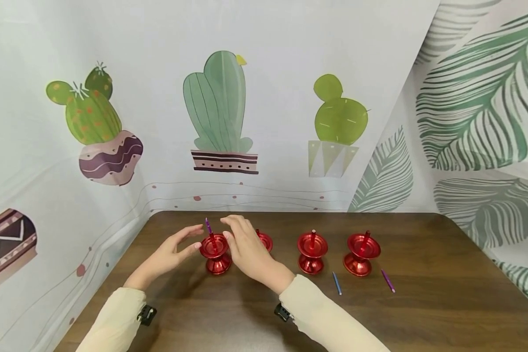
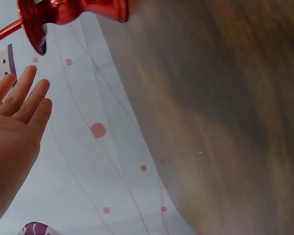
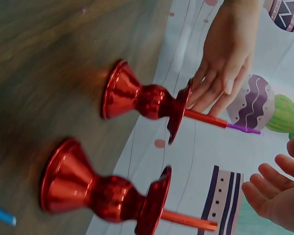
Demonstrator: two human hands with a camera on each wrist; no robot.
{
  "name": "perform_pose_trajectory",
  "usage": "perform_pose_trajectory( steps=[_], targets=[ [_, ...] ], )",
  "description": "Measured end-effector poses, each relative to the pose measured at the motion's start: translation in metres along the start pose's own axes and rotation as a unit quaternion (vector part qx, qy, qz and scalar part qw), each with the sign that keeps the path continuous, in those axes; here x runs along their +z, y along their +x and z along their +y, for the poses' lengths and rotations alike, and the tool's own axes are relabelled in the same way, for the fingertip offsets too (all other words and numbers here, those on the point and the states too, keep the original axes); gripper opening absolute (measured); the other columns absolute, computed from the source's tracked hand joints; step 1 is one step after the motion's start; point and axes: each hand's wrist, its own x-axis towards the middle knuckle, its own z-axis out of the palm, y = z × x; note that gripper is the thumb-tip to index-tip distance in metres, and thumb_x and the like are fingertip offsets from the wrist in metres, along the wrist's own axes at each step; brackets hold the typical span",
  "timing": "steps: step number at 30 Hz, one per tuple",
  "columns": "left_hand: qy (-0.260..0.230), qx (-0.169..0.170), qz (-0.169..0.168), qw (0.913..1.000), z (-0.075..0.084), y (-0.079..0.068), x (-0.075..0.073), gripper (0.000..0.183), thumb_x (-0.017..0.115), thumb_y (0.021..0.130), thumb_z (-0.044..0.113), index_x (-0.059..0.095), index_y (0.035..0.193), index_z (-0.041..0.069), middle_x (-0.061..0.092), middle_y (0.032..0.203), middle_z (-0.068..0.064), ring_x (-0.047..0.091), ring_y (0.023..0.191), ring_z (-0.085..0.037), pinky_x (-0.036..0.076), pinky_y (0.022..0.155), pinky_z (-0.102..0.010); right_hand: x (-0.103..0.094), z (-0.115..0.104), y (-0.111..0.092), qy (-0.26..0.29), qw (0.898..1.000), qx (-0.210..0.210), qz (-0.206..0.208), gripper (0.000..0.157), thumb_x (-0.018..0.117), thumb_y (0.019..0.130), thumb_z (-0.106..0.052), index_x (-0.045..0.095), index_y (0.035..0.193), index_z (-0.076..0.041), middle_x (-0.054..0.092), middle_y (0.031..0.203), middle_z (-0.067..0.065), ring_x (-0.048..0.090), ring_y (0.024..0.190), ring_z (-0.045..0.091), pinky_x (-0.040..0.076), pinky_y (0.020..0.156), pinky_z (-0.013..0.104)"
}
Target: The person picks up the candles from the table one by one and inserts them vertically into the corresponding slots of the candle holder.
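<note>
Holding nothing in left hand [image 1: 171, 252] or right hand [image 1: 249, 247]; fingers of both apart from thumbs, loosely bent, either side of slim purple candle [image 1: 208, 226]. Can't tell if left fingers brush dish [image 3: 177, 115]. Candle upright in tube [image 3: 206, 119] of leftmost red candle holder [image 1: 218, 265], nearest surface's [image 1: 444, 293] far left corner. Probably light, stiff, smooth, snappable; pinch just above tube. Expect slick holder; steady at waist, under dish. Watch flared dish: crowds low grips. Right of that, along far edge: second holder [image 1: 265, 241] (partly hidden by right hand, tight on room), third holder [image 1: 311, 265], fourth holder [image 1: 357, 265]. Lying nearer front edge: blue candle [image 1: 337, 283]; toward right edge, second purple candle [image 1: 388, 281]. Behind far edge: cactus-print backdrop [image 1: 281, 98].
</note>
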Motion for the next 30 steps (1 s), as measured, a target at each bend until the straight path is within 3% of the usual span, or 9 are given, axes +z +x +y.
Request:
perform_pose_trajectory(
  steps=[4,7,10,12,17,22,27,30],
  targets=[
    [0.012,0.007,0.045,0.9989,0.008,0.001,-0.003,0.048,0.062,0.094,0.011,0.047,0.139,0.006,0.059,0.129,-0.015,0.048,0.126,-0.036,0.037,0.102,-0.056,-0.009,0.006,-0.006,0.001,0.999,-0.023,0.024,0.034,0.047,0.102,-0.015,0.049,0.132,0.000,0.051,0.132,0.013,0.047,0.123,0.026,0.039,0.105,0.040],
    [0.019,0.022,0.082,0.9962,0.019,0.004,-0.004,0.047,0.063,0.093,0.008,0.048,0.138,0.009,0.058,0.130,-0.012,0.048,0.126,-0.031,0.037,0.106,-0.039,-0.016,0.010,-0.010,0.000,0.999,-0.032,0.044,0.034,0.050,0.101,-0.014,0.051,0.132,0.000,0.052,0.132,0.013,0.047,0.125,0.025,0.038,0.106,0.041],
    [0.021,0.044,0.118,0.9918,0.041,0.007,-0.005,0.047,0.063,0.091,0.002,0.050,0.136,0.005,0.057,0.130,-0.013,0.048,0.125,-0.028,0.033,0.106,-0.020,-0.024,0.013,-0.015,0.004,0.998,-0.030,0.058,0.035,0.052,0.100,-0.014,0.053,0.132,-0.001,0.053,0.134,0.013,0.046,0.127,0.025,0.036,0.107,0.044],
    [0.015,0.066,0.139,0.9879,0.061,0.008,-0.005,0.047,0.063,0.089,-0.004,0.050,0.134,0.000,0.056,0.130,-0.015,0.048,0.123,-0.028,0.031,0.104,-0.015,-0.029,0.015,-0.019,0.007,0.998,-0.023,0.064,0.035,0.053,0.099,-0.014,0.053,0.132,-0.003,0.052,0.135,0.013,0.045,0.129,0.025,0.035,0.108,0.044],
    [0.002,0.118,0.166,0.9791,0.102,0.012,0.001,0.047,0.063,0.084,-0.013,0.050,0.129,-0.011,0.055,0.128,-0.023,0.049,0.122,-0.024,0.034,0.104,-0.017,-0.041,0.019,-0.031,0.007,0.996,0.002,0.083,0.036,0.054,0.099,-0.015,0.053,0.133,-0.004,0.053,0.135,0.010,0.046,0.129,0.023,0.037,0.107,0.043],
    [-0.009,0.143,0.161,0.9765,0.106,0.020,0.016,0.052,0.066,0.083,-0.012,0.050,0.132,-0.007,0.054,0.129,-0.021,0.049,0.122,-0.022,0.035,0.105,-0.020,-0.050,0.024,-0.045,0.023,0.995,0.037,0.094,0.037,0.054,0.099,-0.016,0.052,0.134,-0.005,0.053,0.136,0.009,0.047,0.128,0.022,0.040,0.105,0.042],
    [-0.011,0.129,0.141,0.9816,0.099,0.029,0.035,0.056,0.070,0.085,0.000,0.050,0.137,0.008,0.054,0.134,-0.008,0.049,0.123,-0.023,0.036,0.105,-0.021,-0.055,0.027,-0.056,0.046,0.993,0.073,0.083,0.039,0.053,0.100,-0.016,0.050,0.136,-0.002,0.053,0.136,0.011,0.049,0.127,0.026,0.041,0.103,0.046],
    [-0.006,0.119,0.121,0.9854,0.101,0.032,0.046,0.057,0.071,0.086,0.006,0.049,0.139,0.010,0.053,0.136,-0.007,0.048,0.125,-0.022,0.038,0.106,-0.029,-0.055,0.029,-0.062,0.056,0.991,0.094,0.073,0.040,0.053,0.100,-0.016,0.049,0.136,-0.001,0.053,0.135,0.013,0.050,0.127,0.028,0.042,0.102,0.047]
  ],
)
